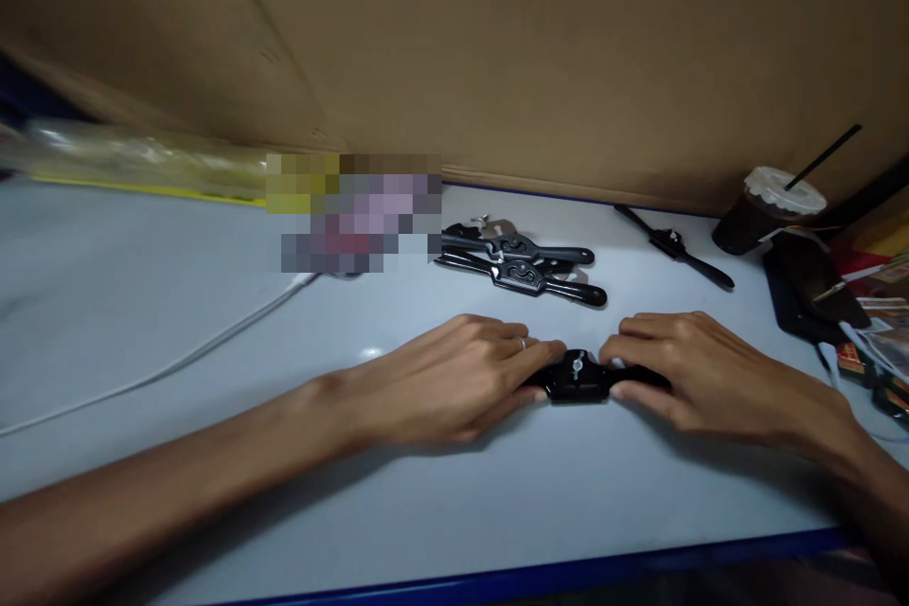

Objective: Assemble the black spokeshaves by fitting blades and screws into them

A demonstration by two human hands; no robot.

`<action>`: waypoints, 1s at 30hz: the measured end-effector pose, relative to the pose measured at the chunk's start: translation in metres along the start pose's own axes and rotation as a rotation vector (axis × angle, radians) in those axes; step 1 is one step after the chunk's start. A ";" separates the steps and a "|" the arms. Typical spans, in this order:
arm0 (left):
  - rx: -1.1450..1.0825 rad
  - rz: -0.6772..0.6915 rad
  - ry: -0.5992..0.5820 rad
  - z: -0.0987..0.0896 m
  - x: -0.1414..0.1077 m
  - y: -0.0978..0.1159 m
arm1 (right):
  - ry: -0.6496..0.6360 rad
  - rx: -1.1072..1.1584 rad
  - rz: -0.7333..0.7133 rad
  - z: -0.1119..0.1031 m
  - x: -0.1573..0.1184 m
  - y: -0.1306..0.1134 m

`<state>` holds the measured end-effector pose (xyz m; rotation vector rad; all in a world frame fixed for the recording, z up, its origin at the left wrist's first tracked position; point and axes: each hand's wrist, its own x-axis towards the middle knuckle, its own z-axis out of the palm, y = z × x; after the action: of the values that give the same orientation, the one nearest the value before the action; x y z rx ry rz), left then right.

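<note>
A black spokeshave (580,386) lies across the white tabletop in front of me, a small silver screw showing on its middle. My left hand (461,379) grips its left handle, with a ring on one finger. Around the right handle, my right hand (700,374) is closed, thumb on the near side. Both handles are mostly covered by my fingers. Just beyond my hands, several more black spokeshaves lie in an overlapping pile, the nearest spokeshave (522,276) being on top. Another single spokeshave (668,241) rests farther right, slanted.
A lidded cup (739,222) of dark drink with a straw stands at back right, by a dark flat object (810,279) and assorted packets. Cardboard (497,47) walls the back. On the left are a plastic-wrapped roll (149,161), a white cable (199,341) and a blurred-out item.
</note>
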<state>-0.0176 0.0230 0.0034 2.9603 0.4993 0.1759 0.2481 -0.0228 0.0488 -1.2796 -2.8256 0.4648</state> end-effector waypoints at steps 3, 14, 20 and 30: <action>0.011 -0.011 0.009 0.000 0.000 0.001 | 0.128 -0.034 -0.045 0.009 0.004 -0.001; 0.019 0.067 0.065 0.000 0.002 0.002 | 0.308 -0.136 -0.200 0.026 0.012 0.002; 0.006 0.080 0.095 0.000 0.002 0.001 | 0.297 -0.156 -0.196 0.029 0.013 -0.001; 0.020 0.047 0.122 0.005 0.001 0.004 | 0.261 -0.130 -0.114 0.030 0.012 -0.003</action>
<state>-0.0145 0.0195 -0.0005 2.9952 0.4477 0.3598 0.2338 -0.0237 0.0200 -1.0960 -2.7237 0.1033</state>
